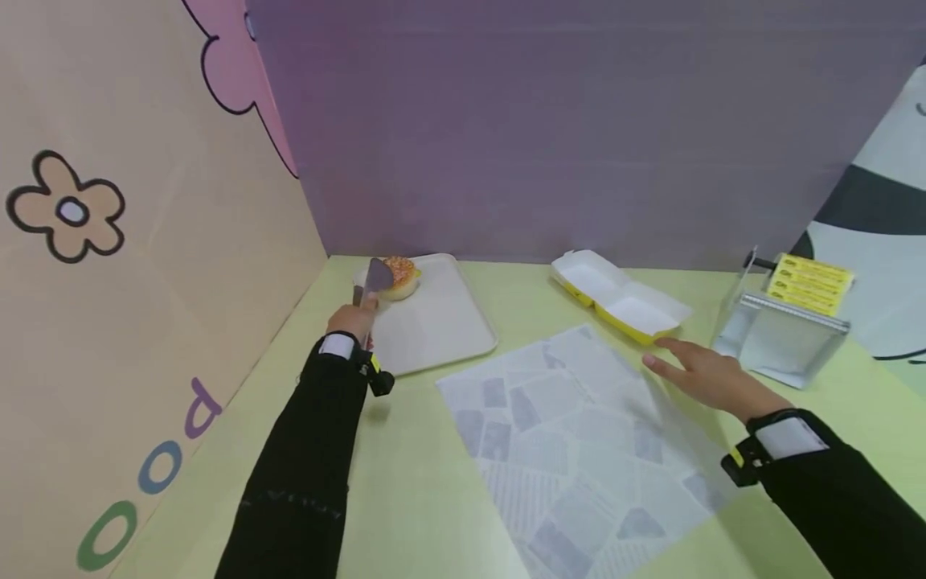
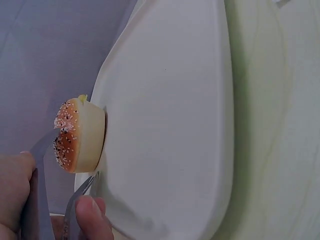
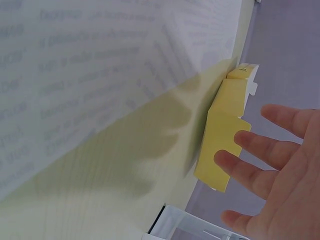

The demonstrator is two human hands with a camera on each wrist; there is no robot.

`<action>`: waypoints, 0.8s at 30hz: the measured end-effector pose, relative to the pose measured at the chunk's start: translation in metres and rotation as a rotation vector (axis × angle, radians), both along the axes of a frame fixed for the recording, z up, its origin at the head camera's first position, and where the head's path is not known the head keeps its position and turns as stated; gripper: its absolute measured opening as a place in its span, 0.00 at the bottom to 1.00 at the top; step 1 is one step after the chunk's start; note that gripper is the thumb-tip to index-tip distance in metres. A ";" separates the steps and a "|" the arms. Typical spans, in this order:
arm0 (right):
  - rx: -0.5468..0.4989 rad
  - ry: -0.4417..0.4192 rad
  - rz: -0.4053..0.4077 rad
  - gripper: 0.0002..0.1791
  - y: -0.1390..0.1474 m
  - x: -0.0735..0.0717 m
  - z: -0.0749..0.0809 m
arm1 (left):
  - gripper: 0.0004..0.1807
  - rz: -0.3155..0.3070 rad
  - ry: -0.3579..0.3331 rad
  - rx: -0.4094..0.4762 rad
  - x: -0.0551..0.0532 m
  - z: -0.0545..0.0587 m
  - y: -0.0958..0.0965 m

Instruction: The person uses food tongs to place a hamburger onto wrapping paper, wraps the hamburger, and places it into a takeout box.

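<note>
A burger with a sesame-seed bun (image 1: 405,288) sits at the far left of a white tray (image 1: 452,326). My left hand (image 1: 350,319) grips metal tongs (image 1: 379,275). In the left wrist view one arm of the tongs (image 2: 38,192) reaches the top of the burger (image 2: 87,137), and the other lies low by its base at the tray. Over the table on the right, my right hand (image 1: 712,379) holds nothing, fingers spread. Its fingertips are by the near corner of an unfolded yellow-and-white burger box (image 1: 629,301); contact is unclear. In the right wrist view the box (image 3: 216,150) stands beyond the fingers.
A printed paper sheet (image 1: 571,450) lies flat on the pale green table (image 1: 405,490), between the arms. At the right stands a clear holder (image 1: 781,342) with yellow packets (image 1: 810,283) behind it. A purple-grey panel (image 1: 542,137) closes off the back.
</note>
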State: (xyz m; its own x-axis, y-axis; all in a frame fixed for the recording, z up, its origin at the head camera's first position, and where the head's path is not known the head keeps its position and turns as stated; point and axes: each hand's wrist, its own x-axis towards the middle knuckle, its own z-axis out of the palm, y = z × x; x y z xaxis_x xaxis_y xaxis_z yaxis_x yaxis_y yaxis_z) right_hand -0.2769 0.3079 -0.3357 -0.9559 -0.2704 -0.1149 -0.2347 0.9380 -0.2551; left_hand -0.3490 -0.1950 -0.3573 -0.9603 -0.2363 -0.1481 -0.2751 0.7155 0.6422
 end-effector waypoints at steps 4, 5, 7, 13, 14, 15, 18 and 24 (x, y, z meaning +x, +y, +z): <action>-0.016 0.009 -0.012 0.44 -0.001 0.003 -0.004 | 0.41 -0.034 -0.041 0.109 -0.005 -0.002 -0.001; -0.021 0.015 -0.010 0.43 -0.001 0.005 -0.005 | 0.41 -0.036 -0.054 0.154 -0.006 -0.004 -0.002; -0.041 0.014 -0.010 0.44 -0.004 0.008 -0.007 | 0.39 -0.018 -0.082 0.229 -0.008 -0.007 -0.004; -0.089 0.033 0.034 0.41 -0.010 0.020 -0.008 | 0.34 0.063 -0.066 0.378 -0.008 -0.009 -0.004; -0.089 0.042 0.045 0.40 -0.010 0.022 -0.007 | 0.33 0.076 -0.055 0.401 -0.007 -0.009 -0.003; -0.088 0.045 0.048 0.39 -0.010 0.024 -0.006 | 0.33 0.091 -0.048 0.419 -0.007 -0.009 -0.002; -0.081 0.059 0.053 0.38 -0.008 0.031 -0.003 | 0.32 0.125 -0.024 0.458 -0.008 -0.010 0.002; -0.086 0.038 0.049 0.38 -0.006 0.040 0.001 | 0.28 0.144 -0.012 0.454 -0.011 -0.018 0.000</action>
State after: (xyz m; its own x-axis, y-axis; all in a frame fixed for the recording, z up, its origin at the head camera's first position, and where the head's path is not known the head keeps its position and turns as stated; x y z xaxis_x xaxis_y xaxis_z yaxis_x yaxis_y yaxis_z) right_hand -0.2369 0.3016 -0.3347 -0.9444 -0.3245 -0.0530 -0.2912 0.9002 -0.3238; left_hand -0.3600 -0.1948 -0.3753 -0.9202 -0.2756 -0.2779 -0.3601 0.3176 0.8772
